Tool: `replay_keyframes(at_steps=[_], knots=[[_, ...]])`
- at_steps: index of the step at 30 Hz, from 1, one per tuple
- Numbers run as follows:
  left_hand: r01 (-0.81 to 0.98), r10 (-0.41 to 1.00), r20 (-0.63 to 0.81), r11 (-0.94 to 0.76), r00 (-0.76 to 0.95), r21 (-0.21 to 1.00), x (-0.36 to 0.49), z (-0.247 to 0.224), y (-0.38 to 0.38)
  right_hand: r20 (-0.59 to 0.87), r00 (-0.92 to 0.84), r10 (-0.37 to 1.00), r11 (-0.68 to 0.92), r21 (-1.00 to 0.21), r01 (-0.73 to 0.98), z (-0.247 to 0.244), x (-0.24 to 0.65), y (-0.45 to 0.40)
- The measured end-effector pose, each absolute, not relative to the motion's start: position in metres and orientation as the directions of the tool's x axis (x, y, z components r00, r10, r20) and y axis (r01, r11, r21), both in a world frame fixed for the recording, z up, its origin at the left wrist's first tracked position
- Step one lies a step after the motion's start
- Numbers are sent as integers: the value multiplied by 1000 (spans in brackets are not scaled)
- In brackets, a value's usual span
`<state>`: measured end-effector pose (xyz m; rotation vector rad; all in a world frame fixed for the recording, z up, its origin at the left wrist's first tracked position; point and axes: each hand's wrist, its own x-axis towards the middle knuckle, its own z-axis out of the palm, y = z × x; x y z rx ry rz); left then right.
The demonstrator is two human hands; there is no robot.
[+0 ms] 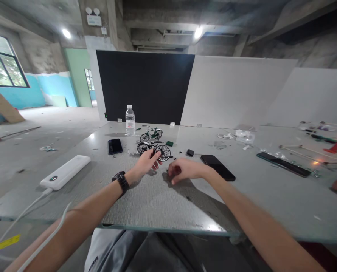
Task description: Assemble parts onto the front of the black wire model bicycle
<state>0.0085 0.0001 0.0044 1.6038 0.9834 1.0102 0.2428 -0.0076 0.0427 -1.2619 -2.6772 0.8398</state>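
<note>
Two bare hands work near the middle of a grey table, well back from its near edge, which runs across the lower part of the view above the person's lap. A broad bare stretch of tabletop lies between that edge and the hands, giving both forearms open room. To the left, the table's edge slants away past a white power bank with its cable trailing off the corner. To the right, a black phone lies just beside the right wrist, and a long dark strip sits farther out.

The left hand, with a black watch on its wrist, reaches forward, fingers loosely spread and fingertips touching the rear wheel of a small black model bicycle standing upright on the table. Whether it pinches the wheel or only rests against it cannot be told. The right hand lies on the table just right of the bicycle, fingers curled inward into a loose fist; whether it holds anything is not visible.

Behind the black bicycle stands a second model bicycle, green, near a water bottle. Another dark phone lies left of the bicycles. Black and white panels wall the table's far side.
</note>
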Motion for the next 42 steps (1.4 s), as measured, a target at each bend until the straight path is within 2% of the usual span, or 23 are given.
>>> replay_keyframes(at_steps=[3,7,10,16,23,28,34,38,42], knots=[[137,929,160,-216,333,967,8,4,0,-235,-662,711,498,-496,711,38,238,-7],[130,927,173,-227,331,965,8,5,-1,-230,-672,704,514,-488,705,33,238,-6],[131,932,160,-212,326,969,8,5,-1,-181,-689,702,557,-464,689,30,240,-5],[129,941,153,-199,300,971,9,7,-1,15,-618,786,547,-483,684,31,242,-8],[104,943,153,-191,297,976,8,5,1,8,-644,765,531,-573,624,36,246,-3],[102,944,155,-192,292,976,9,5,1,172,-483,858,464,-663,587,30,250,6],[131,938,167,-215,305,968,9,3,2,352,-243,904,426,-791,440,28,249,8],[167,938,164,-223,305,961,9,4,2,465,-132,876,480,-808,341,25,241,4],[188,928,146,-220,344,957,10,2,1,551,-176,816,574,-731,370,19,228,-2]])
